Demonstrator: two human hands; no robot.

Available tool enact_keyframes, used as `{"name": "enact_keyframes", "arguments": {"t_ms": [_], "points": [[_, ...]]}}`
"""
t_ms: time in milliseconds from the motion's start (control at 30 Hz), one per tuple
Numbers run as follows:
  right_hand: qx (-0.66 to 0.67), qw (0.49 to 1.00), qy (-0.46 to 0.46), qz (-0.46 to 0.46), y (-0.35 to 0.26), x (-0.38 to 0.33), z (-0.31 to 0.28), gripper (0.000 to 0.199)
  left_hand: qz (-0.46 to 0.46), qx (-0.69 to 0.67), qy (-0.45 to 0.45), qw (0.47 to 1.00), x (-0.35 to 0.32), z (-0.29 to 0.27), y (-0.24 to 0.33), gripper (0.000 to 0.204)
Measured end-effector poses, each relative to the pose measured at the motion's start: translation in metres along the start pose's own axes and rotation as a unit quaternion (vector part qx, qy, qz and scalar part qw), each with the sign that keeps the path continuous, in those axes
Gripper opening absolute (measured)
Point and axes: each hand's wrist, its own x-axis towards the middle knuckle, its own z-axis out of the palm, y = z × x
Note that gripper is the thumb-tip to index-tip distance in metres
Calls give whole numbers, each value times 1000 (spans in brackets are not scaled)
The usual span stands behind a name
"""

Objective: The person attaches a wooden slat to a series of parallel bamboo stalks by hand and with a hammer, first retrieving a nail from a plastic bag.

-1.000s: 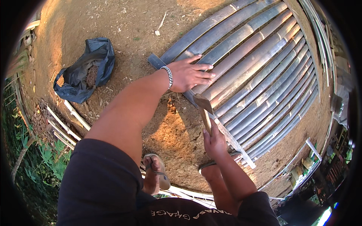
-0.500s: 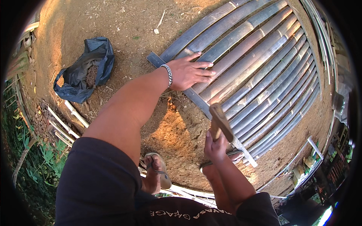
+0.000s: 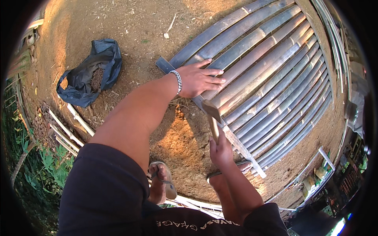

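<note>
My left hand [image 3: 199,78] lies flat, fingers spread, on a panel of split bamboo slats [image 3: 271,74] laid side by side on the dirt. A silver bracelet circles that wrist. My right hand [image 3: 220,148] grips the wooden handle of a hammer [image 3: 212,114], whose head hangs just below my left hand, over the cross batten [image 3: 240,147] that runs along the slat ends. Both arms are bare.
A dark blue plastic bag [image 3: 88,76] with brown bits inside lies open on the dirt at left. Thin pale bamboo strips [image 3: 65,131] lie by the greenery at lower left. My sandalled feet [image 3: 165,185] stand below the panel. More slats stack at the right rim.
The hammer swung away from the batten, then came back up toward my left hand. My left hand stayed pressed on the slats.
</note>
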Motion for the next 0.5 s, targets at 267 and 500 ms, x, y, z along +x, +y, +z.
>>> {"name": "enact_keyframes", "arguments": {"t_ms": [267, 500], "points": [[-100, 991, -59, 69, -7, 13, 3, 52, 4, -6, 12, 1000, 1, 0, 0, 50], [25, 978, 140, -154, -22, 10, -4, 51, 8, -28, 46, 999, -1, 7, -1, 47]]}}
